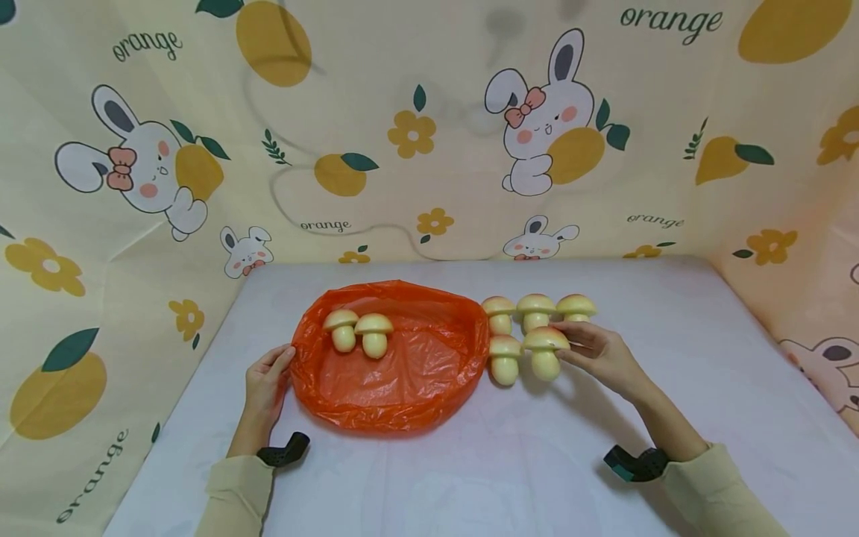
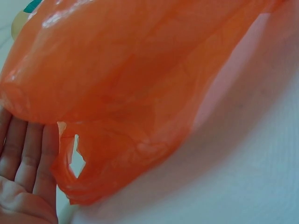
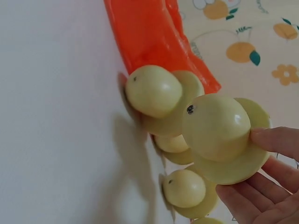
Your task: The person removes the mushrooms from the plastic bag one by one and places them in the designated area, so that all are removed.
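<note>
An orange-red plastic bag point(image 1: 403, 380) lies with its mouth spread wide, and two toy mushrooms point(image 1: 374, 344) with pale yellow caps are inside it. My left hand point(image 1: 265, 377) holds the bag's left rim; in the left wrist view its fingers point(image 2: 30, 154) go up behind the plastic. Between thumb and fingertips, my right hand point(image 1: 607, 356) pinches another mushroom point(image 3: 217, 128) by the cap's edge, stem down. That mushroom is raised off the table, with its shadow below. Beside it, one mushroom point(image 1: 505, 365) stands against the bag's right rim.
Behind the held mushroom, a row of three mushrooms point(image 1: 535, 307) stands to the right of the bag. The white table point(image 1: 429, 485) ends at a patterned cloth backdrop point(image 1: 456, 89) with rabbits and oranges. Black wrist devices point(image 1: 637, 464) sit on both wrists.
</note>
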`<state>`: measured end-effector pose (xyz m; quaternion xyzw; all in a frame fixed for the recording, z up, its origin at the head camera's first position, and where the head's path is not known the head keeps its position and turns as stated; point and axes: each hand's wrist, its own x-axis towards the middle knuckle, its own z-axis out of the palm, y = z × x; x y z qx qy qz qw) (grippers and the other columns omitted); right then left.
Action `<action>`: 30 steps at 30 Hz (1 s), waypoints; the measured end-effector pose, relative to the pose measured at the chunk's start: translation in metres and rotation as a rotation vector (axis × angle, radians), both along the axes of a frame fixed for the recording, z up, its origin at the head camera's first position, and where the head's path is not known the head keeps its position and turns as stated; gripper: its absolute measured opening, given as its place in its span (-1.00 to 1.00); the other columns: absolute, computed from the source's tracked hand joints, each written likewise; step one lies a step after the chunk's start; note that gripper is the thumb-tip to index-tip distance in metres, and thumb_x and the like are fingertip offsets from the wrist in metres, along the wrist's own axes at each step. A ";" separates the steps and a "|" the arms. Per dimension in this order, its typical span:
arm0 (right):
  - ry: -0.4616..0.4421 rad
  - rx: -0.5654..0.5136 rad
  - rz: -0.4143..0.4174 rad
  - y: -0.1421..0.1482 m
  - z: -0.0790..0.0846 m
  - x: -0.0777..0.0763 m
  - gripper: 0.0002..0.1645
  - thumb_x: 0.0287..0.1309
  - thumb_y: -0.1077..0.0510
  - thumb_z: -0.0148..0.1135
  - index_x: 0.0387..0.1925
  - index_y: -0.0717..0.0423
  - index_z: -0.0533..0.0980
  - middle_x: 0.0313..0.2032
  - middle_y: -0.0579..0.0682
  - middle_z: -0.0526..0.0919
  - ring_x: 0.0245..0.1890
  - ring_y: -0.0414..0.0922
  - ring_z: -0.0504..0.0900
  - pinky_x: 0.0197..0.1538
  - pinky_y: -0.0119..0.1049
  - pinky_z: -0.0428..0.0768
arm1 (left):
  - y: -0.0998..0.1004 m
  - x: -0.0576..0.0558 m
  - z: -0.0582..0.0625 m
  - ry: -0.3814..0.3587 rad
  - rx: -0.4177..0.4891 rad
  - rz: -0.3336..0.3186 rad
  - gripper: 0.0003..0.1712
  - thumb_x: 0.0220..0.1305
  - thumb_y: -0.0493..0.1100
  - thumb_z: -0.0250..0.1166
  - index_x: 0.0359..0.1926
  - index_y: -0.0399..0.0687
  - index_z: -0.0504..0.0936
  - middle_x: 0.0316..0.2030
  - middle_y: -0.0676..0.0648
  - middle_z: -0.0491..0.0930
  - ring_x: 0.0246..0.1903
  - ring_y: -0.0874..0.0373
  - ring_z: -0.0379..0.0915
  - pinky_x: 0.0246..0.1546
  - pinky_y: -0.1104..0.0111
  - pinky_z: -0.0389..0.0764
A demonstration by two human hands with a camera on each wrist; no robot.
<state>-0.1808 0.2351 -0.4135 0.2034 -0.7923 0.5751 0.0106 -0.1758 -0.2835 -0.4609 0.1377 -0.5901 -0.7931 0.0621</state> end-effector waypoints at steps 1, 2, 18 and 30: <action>-0.002 -0.005 0.000 0.000 -0.001 -0.001 -0.49 0.13 0.41 0.24 0.09 0.60 0.36 -0.03 -0.53 0.56 -0.06 -0.57 0.58 -0.04 -0.66 0.58 | 0.000 0.000 0.000 -0.002 0.000 0.000 -0.77 0.31 -0.17 0.24 -0.42 0.24 0.74 -0.42 0.25 0.70 -0.41 0.39 0.55 -0.29 0.63 0.63; 0.000 -0.011 0.003 0.001 -0.002 -0.001 -0.49 0.13 0.42 0.24 0.09 0.61 0.36 -0.03 -0.53 0.56 -0.05 -0.57 0.59 -0.04 -0.66 0.58 | 0.000 0.000 -0.001 -0.005 -0.002 0.001 -0.77 0.31 -0.17 0.24 -0.43 0.24 0.74 -0.42 0.25 0.70 -0.41 0.39 0.55 -0.29 0.63 0.63; -0.002 0.002 -0.010 0.004 -0.018 -0.009 -0.50 0.12 0.43 0.25 0.07 0.63 0.37 -0.07 -0.55 0.56 -0.07 -0.62 0.55 -0.03 -0.73 0.53 | 0.001 -0.002 -0.003 0.048 0.016 -0.001 -0.75 0.31 -0.22 0.24 -0.44 0.21 0.73 -0.48 0.23 0.70 -0.48 0.41 0.54 -0.40 0.62 0.60; -0.003 0.040 -0.010 0.006 -0.030 -0.016 -0.49 0.13 0.41 0.25 0.09 0.60 0.38 -0.08 -0.57 0.54 -0.06 -0.64 0.52 -0.02 -0.72 0.53 | 0.000 -0.002 -0.004 0.024 -0.005 0.012 -0.75 0.30 -0.20 0.25 -0.44 0.24 0.73 -0.46 0.25 0.70 -0.44 0.41 0.55 -0.34 0.62 0.62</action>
